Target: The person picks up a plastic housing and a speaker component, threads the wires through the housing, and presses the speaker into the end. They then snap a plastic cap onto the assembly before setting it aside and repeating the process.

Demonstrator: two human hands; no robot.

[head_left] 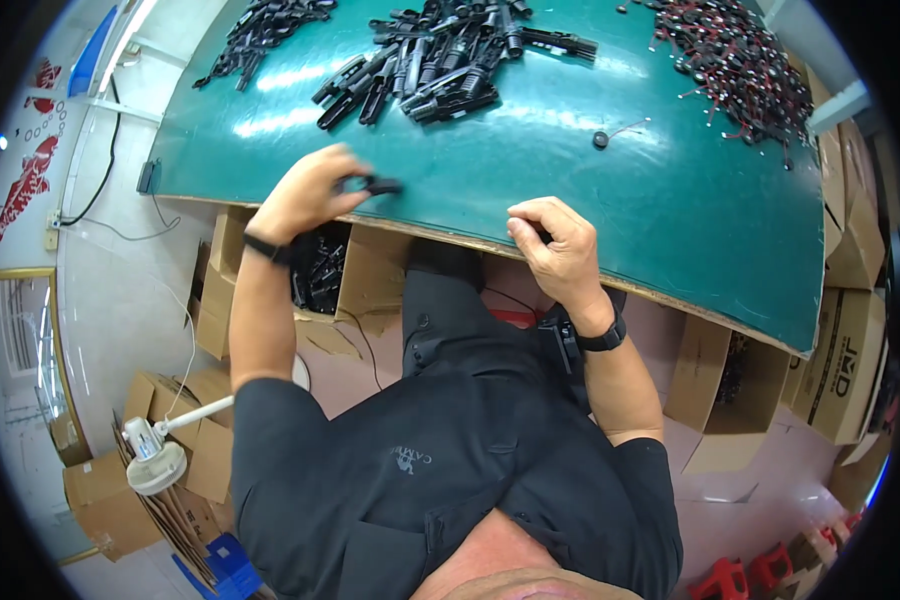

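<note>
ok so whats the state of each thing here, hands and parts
left hand: closed on a small black part at the table edge
right hand: curled shut, its contents hidden
green table: bare near the hands
black clips: loose heap
red and black parts: loose heap
lone black ring: lying apart

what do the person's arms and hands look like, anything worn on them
Both hands are bare, with no gloves. The left hand has a thin black band round its wrist. The right hand has a thicker black wristband, like a watch or tracker. Forearms are uncovered; short dark sleeves of a dark collared shirt end above the elbows.
</note>
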